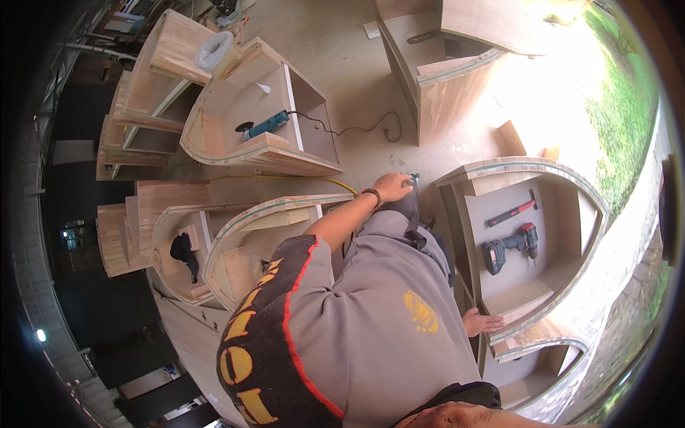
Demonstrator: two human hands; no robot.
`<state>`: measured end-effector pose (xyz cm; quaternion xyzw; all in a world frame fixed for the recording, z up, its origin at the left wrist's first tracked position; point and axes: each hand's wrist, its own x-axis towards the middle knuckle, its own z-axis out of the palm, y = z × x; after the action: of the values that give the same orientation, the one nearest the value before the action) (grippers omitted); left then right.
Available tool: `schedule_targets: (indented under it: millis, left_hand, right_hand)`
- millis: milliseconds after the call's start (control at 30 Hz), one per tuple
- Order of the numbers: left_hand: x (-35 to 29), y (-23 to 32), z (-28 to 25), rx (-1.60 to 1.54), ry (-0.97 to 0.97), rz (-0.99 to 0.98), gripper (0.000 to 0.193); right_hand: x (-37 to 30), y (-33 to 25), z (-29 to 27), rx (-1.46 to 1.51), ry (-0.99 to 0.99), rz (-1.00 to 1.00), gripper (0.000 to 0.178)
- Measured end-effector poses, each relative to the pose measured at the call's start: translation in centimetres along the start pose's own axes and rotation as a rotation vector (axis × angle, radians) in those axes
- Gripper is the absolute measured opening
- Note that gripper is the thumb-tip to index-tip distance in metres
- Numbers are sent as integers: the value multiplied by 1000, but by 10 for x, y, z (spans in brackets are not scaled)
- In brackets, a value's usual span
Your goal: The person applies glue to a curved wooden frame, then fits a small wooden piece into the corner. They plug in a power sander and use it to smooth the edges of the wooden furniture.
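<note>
Floor [357, 64] shows beside a curved cabinet [528, 167], a drill [515, 244] inside. Right hand [482, 323] lies open on the cabinet's near edge, best kept flat for steadiness; left hand [392, 187] curls, whether its grip pinches anything I cannot tell.

Flr. [357, 75]: pale, hard; bears several wood units [453, 100], blk. tool cord [362, 128], yel. hose [328, 178] betw. L. units. R. unit [555, 232], inner panel: cordless drill [515, 246] near red/blk. hammer [510, 214]. Upper L. unit [221, 107]: teal grinder [268, 125], sm. white item [263, 88], type unclear. Lower L. unit [165, 230]: blk. item [183, 250], likewise unclear.
</note>
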<state>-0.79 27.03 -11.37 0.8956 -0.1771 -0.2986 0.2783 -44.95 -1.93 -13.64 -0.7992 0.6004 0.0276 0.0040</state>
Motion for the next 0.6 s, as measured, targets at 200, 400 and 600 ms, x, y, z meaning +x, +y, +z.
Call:
schedule_targets:
  millis: [200, 400, 600]
  left_hand:
    - [-10, -90, -66, -681, 593, -305, 32]
    - [13, -162, -221, -985, 1010, -365, 26]
    - [42, -322, -353, -818, 1374, -665, 41]
  right_hand:
    - [6, -2, -2, -5, 101, -73, 110]
    - [7, -26, -31, -94, -130, 117, 107]
    - [25, -33, -28, -160, -220, 372, 87]
